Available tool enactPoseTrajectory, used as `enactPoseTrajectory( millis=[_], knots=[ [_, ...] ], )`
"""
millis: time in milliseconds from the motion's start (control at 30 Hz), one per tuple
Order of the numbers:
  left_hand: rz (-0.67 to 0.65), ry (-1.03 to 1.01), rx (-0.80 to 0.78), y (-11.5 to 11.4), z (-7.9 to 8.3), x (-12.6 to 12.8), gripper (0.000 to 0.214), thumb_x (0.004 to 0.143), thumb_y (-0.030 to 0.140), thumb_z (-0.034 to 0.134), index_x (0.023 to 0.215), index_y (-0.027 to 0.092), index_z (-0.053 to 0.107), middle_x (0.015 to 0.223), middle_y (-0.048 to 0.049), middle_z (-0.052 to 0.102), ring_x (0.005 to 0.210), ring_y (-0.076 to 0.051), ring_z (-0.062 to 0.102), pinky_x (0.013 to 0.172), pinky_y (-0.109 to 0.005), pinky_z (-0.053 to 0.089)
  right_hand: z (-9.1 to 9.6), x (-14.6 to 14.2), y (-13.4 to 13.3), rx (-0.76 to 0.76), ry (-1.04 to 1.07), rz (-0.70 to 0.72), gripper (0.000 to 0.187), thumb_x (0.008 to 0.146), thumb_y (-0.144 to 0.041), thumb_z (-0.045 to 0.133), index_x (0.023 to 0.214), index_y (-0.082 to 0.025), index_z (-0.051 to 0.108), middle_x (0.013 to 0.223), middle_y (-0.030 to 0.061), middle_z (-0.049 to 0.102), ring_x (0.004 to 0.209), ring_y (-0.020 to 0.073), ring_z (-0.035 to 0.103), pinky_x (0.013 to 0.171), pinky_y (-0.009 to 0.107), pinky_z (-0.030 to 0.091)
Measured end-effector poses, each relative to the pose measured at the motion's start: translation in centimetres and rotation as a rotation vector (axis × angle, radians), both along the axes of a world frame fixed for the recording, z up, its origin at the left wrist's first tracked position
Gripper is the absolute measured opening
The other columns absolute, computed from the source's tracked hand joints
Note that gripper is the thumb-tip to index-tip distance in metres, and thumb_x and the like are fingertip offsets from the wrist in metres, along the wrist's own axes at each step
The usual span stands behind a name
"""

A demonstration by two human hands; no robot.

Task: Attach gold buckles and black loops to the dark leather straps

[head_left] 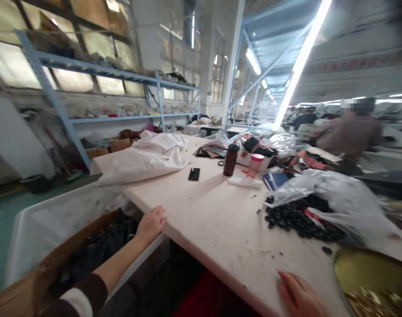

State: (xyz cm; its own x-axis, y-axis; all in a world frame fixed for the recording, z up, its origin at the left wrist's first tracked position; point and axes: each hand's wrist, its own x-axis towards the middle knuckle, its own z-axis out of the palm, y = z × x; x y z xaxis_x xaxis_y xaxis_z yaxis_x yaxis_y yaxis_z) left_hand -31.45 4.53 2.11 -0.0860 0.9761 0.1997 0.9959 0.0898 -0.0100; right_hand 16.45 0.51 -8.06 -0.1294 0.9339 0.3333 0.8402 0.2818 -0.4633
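Note:
My left hand (151, 225) rests on the near left edge of the pale table (214, 220), fingers loosely bent over the top and nothing visible in them. Beneath that forearm, a cardboard box (45, 264) of dark pieces (100, 246) sits in a white plastic bin (32, 229). At the table's front edge lies my right hand (300, 293), partly cut off by the frame, its fingers slightly apart and no object showing in them. Just right of it stands a round tin (355, 264) with small gold-coloured metal pieces (369, 299) inside.
A clear plastic bag (349, 198) spills small black parts (286, 215) on the right. Farther back are a phone (194, 174), a dark bottle (231, 160), a pink-lidded cup (255, 165) and white cloth-like sheeting (144, 165). Blue shelving (115, 75) lines the wall; a person (349, 132) is behind.

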Motion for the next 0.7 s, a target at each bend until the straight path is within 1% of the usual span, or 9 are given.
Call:
enactPoseTrajectory(
  millis=[67, 133, 200, 267, 333, 400, 500, 567, 700],
  knots=[
    [-0.249, -0.005, -0.013, 2.0, -0.9, 5.3, 0.036, 0.088, 0.031, 0.032, 0.119, 0.018, 0.048, 0.133, -0.006, 0.04, 0.121, -0.017, 0.035, 0.104, -0.03, 0.026, 1.0, -0.5, -0.6, 0.05, -0.09, -0.01, 0.034, 0.081, -0.036, 0.039, 0.099, -0.018, 0.061, 0.103, 0.01, 0.064, 0.097, 0.0241, 0.059, 0.087, 0.041, 0.048],
    [-0.444, -0.012, -0.037, 3.5, -2.0, 10.2, 0.035, 0.088, 0.029, 0.032, 0.116, 0.02, 0.051, 0.13, -0.0055, 0.044, 0.118, -0.017, 0.04, 0.102, -0.03, 0.028, 1.9, -0.7, -1.3, 0.047, -0.161, -0.001, 0.033, 0.084, -0.03, 0.035, 0.102, -0.017, 0.059, 0.107, 0.0101, 0.062, 0.1, 0.022, 0.057, 0.088, 0.039, 0.046],
    [-0.57, -0.013, -0.057, 4.6, -3.1, 14.1, 0.035, 0.087, 0.031, 0.036, 0.116, 0.02, 0.052, 0.127, -0.0064, 0.047, 0.115, -0.017, 0.043, 0.1, -0.031, 0.031, 2.7, -0.6, -2.1, 0.022, -0.213, 0.007, 0.032, 0.085, -0.028, 0.035, 0.103, -0.016, 0.059, 0.11, 0.0097, 0.06, 0.102, 0.0215, 0.055, 0.089, 0.038, 0.045],
    [-0.634, -0.009, -0.066, 5.4, -3.7, 16.7, 0.04, 0.085, 0.037, 0.041, 0.118, 0.019, 0.05, 0.128, -0.0089, 0.046, 0.117, -0.02, 0.042, 0.099, -0.034, 0.032, 3.1, -0.1, -2.9, -0.006, -0.241, 0.0, 0.032, 0.085, -0.027, 0.035, 0.104, -0.016, 0.059, 0.112, 0.01, 0.059, 0.103, 0.0222, 0.054, 0.09, 0.038, 0.044],
    [-0.664, -0.004, -0.073, 6.0, -4.0, 18.0, 0.046, 0.083, 0.043, 0.042, 0.122, 0.018, 0.047, 0.13, -0.0113, 0.043, 0.12, -0.023, 0.038, 0.099, -0.038, 0.031, 3.4, 0.6, -3.7, -0.027, -0.241, -0.019, 0.033, 0.085, -0.026, 0.036, 0.106, -0.015, 0.058, 0.114, 0.011, 0.057, 0.104, 0.0231, 0.053, 0.091, 0.039, 0.043],
    [-0.691, -0.001, -0.084, 6.5, -3.8, 18.6, 0.049, 0.083, 0.045, 0.04, 0.124, 0.018, 0.045, 0.132, -0.012, 0.041, 0.122, -0.025, 0.036, 0.099, -0.04, 0.029, 3.5, 1.3, -4.3, -0.045, -0.216, -0.047, 0.034, 0.084, -0.027, 0.037, 0.109, -0.013, 0.056, 0.117, 0.0123, 0.055, 0.107, 0.0238, 0.051, 0.093, 0.04, 0.041],
    [-0.754, 0.006, -0.093, 7.2, -3.6, 18.8, 0.051, 0.084, 0.046, 0.038, 0.125, 0.017, 0.045, 0.133, -0.0119, 0.04, 0.122, -0.025, 0.035, 0.101, -0.04, 0.028, 3.7, 2.0, -4.6, -0.066, -0.156, -0.083, 0.036, 0.083, -0.03, 0.039, 0.111, -0.013, 0.055, 0.12, 0.0131, 0.053, 0.109, 0.0238, 0.048, 0.095, 0.04, 0.039],
    [-0.796, 0.02, -0.067, 7.9, -3.9, 18.8, 0.052, 0.084, 0.047, 0.036, 0.125, 0.016, 0.045, 0.133, -0.012, 0.04, 0.122, -0.026, 0.035, 0.101, -0.041, 0.028, 4.0, 2.1, -4.6, -0.081, -0.118, -0.093, 0.037, 0.083, -0.032, 0.04, 0.112, -0.014, 0.054, 0.121, 0.0125, 0.052, 0.111, 0.0236, 0.046, 0.096, 0.039, 0.038],
    [-0.88, 0.041, 0.035, 9.1, -4.8, 18.7, 0.05, 0.084, 0.048, 0.037, 0.122, 0.018, 0.049, 0.129, -0.0104, 0.045, 0.118, -0.026, 0.041, 0.098, -0.041, 0.033, 5.6, 2.4, -4.3, -0.138, -0.045, -0.05, 0.044, 0.079, -0.039, 0.047, 0.115, -0.016, 0.053, 0.125, 0.0118, 0.049, 0.115, 0.0248, 0.042, 0.099, 0.041, 0.034]
  ],
)
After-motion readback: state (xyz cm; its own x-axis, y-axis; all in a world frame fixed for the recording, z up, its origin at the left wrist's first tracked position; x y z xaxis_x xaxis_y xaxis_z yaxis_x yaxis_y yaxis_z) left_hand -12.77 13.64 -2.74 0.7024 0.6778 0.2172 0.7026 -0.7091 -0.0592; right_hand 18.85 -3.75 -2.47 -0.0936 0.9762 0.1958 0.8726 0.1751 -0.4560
